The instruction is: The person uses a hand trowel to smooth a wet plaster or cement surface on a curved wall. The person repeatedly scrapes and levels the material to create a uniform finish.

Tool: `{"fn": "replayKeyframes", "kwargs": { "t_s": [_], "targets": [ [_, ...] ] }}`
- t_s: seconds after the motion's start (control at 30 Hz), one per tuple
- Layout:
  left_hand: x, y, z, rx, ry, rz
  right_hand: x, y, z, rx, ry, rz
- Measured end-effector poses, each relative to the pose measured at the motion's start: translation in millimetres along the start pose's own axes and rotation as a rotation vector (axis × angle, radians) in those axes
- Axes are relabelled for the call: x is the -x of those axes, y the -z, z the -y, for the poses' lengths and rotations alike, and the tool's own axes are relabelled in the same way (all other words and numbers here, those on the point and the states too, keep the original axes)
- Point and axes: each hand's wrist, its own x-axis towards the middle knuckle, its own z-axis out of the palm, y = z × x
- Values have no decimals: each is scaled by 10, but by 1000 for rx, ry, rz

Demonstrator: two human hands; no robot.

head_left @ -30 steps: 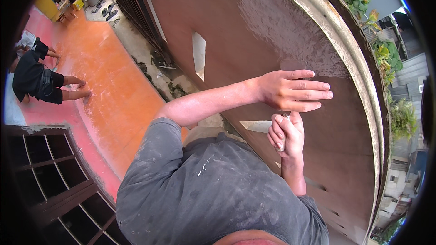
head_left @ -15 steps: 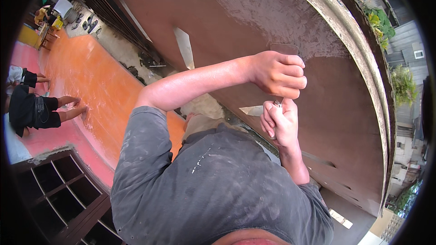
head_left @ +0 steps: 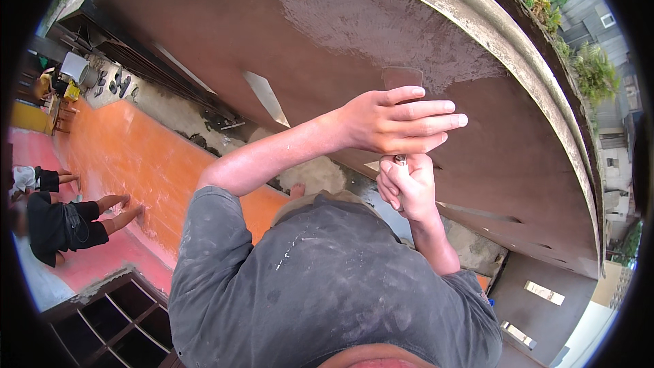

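My right hand (head_left: 414,184) is closed round the handle of a putty knife, its thumb up near the metal neck. The dark, flat blade of the putty knife (head_left: 403,78) shows past my left hand, close to the wall; the middle of the tool is hidden. Across it lies my left hand (head_left: 392,123), its fingers stretched out to the right and slightly apart. Whether its palm touches the blade I cannot tell. Beyond the hands is a brown wall (head_left: 518,157), smooth in most places, with a rough, greyish coated patch (head_left: 354,20) above them.
The wall has a pale curved top edge (head_left: 470,0) and slanted openings (head_left: 266,99). At the left, two people (head_left: 58,225) are by an orange floor (head_left: 157,157). A dark window grille (head_left: 112,320) stands lower left; plants (head_left: 593,75) grow beyond the wall.
My left hand has gone from a loose fist to stretched fingers. Both hands appear slightly farther left, and the view has turned. The right hand keeps its grip on the putty knife.
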Motion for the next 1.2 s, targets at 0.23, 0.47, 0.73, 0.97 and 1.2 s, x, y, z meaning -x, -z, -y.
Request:
{"fn": "replayKeyframes", "kwargs": {
  "t_s": [0.23, 0.47, 0.73, 0.97, 1.2],
  "targets": [
    [227, -40, -892, 833, 788, -364, 268, 275, 141, -128, 65, 8],
    [-477, -240, -789, 1924, 1388, -460, 333, 382, 269, -201, 30, 66],
    [-719, -247, -735, 1817, 1744, -703, 341, 387, 299, -102, -50, 18],
    [-665, -309, -781, 1757, 1750, -755, 334, 473, 278, 11, -33, -4],
    [-544, -378, -808, 1793, 1736, -724, 324, 562, 140, 10, -11, 26]
  ]
}}
